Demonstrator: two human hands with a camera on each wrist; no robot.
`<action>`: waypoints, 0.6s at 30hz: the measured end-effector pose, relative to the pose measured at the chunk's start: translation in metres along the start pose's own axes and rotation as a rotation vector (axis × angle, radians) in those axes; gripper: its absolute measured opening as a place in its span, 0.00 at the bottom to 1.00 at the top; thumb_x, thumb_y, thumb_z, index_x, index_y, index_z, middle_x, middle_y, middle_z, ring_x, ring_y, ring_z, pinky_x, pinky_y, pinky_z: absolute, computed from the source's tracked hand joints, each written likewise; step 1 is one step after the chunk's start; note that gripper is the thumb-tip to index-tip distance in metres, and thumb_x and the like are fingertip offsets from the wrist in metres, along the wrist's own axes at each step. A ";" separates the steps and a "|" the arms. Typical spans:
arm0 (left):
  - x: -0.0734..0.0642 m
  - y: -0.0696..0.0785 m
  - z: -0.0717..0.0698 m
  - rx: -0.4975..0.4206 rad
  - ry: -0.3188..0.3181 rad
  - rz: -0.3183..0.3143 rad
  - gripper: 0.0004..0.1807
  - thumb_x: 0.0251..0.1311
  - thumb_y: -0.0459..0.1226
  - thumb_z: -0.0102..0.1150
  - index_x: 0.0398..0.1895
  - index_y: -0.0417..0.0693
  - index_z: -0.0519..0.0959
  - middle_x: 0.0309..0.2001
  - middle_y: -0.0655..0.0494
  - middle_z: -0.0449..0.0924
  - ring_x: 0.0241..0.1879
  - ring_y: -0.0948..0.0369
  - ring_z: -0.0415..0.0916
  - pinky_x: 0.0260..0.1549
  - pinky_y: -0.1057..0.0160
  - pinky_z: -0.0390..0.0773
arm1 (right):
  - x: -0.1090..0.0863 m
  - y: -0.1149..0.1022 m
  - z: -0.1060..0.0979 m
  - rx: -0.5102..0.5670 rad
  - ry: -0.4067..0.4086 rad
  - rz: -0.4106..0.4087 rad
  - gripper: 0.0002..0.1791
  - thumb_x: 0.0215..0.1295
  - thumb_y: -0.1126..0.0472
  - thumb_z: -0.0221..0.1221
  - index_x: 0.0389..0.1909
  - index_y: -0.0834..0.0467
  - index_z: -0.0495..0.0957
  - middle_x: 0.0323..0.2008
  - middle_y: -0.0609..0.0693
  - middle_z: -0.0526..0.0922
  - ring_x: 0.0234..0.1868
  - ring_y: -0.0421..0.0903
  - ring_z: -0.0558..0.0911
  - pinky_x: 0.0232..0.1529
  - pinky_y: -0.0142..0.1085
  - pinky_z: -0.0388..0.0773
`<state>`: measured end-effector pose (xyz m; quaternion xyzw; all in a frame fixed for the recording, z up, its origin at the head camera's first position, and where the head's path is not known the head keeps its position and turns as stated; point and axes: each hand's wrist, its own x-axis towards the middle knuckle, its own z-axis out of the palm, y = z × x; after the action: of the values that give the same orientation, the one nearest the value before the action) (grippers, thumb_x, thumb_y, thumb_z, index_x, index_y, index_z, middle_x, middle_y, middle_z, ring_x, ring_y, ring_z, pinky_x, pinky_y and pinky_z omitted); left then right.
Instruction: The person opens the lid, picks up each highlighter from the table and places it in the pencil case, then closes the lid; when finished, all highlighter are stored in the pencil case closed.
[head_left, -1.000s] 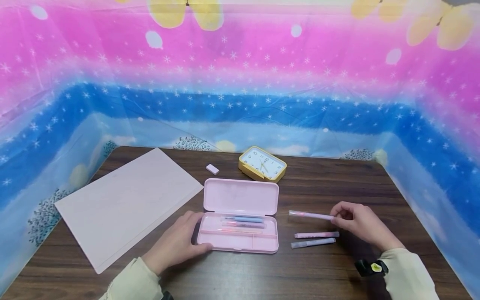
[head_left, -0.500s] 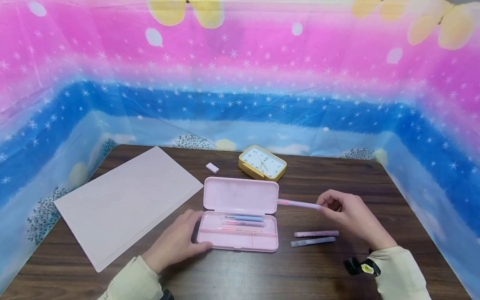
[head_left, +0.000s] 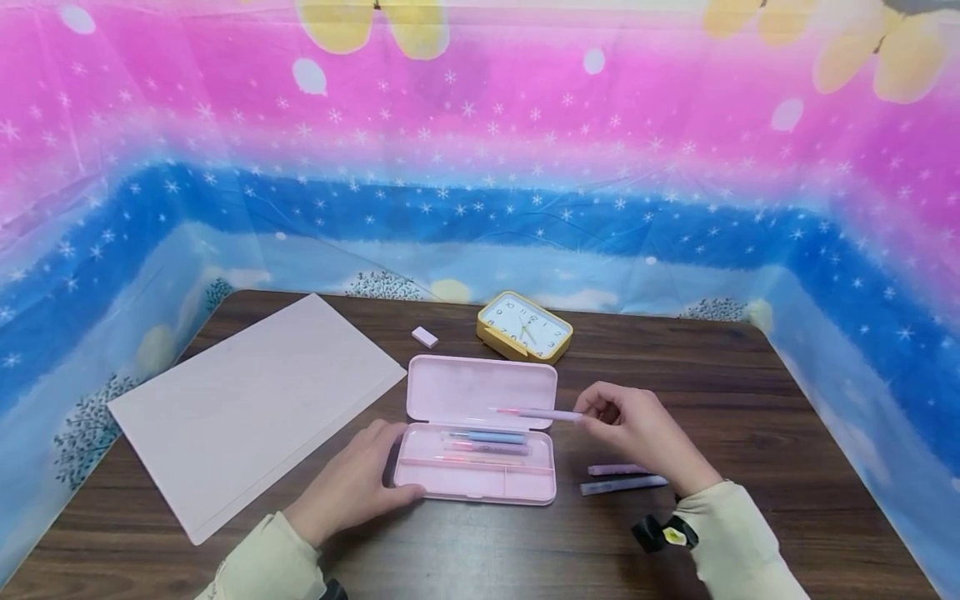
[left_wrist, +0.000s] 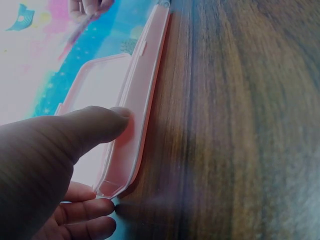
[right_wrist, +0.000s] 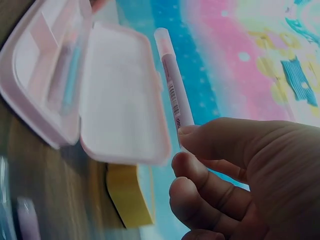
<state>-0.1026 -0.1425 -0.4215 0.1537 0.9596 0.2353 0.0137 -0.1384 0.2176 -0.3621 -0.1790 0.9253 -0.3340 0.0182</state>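
In the head view a pink pencil case lies with its lid raised, and several capped pens lie in its back compartment. My left hand holds the case's left end, thumb on the front wall and fingers round the corner, as the left wrist view also shows. A pale purple marker with a clear cap and pinkish tip is pinched at its rear end between the thumb and fingers of my right hand. Its capped end points left, overlapping the lower lid in the head view.
Two more markers lie right of the case, partly behind my right wrist. A yellow clock and a small eraser are beyond the lid. At left lies a large pale board on the dark wooden table.
My right hand has carried the marker left and slightly up, from beside the two loose markers to the lid's right edge. The left hand has stayed at the case.
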 end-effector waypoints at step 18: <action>0.001 -0.001 0.002 -0.010 0.016 0.010 0.43 0.44 0.54 0.75 0.61 0.40 0.72 0.52 0.50 0.76 0.52 0.54 0.73 0.56 0.51 0.76 | 0.017 -0.014 0.042 0.004 -0.058 -0.035 0.03 0.61 0.60 0.65 0.33 0.49 0.80 0.24 0.39 0.78 0.26 0.37 0.74 0.27 0.29 0.73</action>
<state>-0.1037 -0.1424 -0.4238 0.1564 0.9577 0.2414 0.0058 -0.1431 0.1761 -0.3844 -0.2048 0.9204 -0.3307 0.0395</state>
